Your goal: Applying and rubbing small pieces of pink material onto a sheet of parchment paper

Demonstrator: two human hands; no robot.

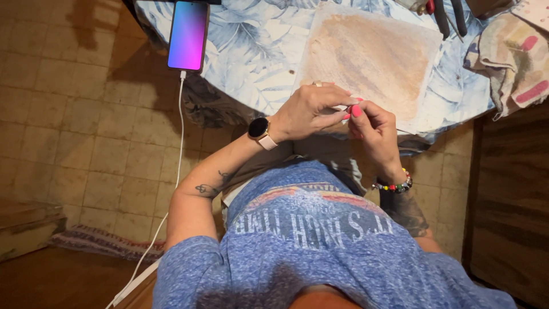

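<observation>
Two hands together at the table [246, 68] edge: left hand [309, 111] and right hand [374, 129], fingertips pinched shut on a small white piece [341, 107] (too tiny to identify). Just beyond, a stained board [372, 54]. Off left, a phone [187, 35] on its cable [180, 131]. Far right, a rag [509, 63].

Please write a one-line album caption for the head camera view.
Left hand and right hand meet over a small white piece beside a stained beige square mat on a blue leaf-print tablecloth.
</observation>
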